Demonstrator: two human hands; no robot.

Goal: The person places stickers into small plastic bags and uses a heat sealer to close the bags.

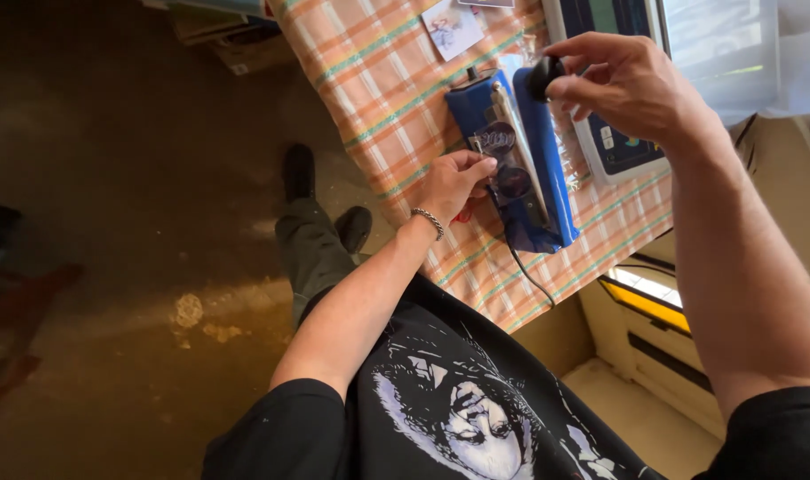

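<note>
Where checked cloth ends: brown floor.

A glossy blue plastic machine lies on matt checked cloth; the bracelet is shiny metal.

white device with dark screen, table's far edge | small pale card beside it
</note>
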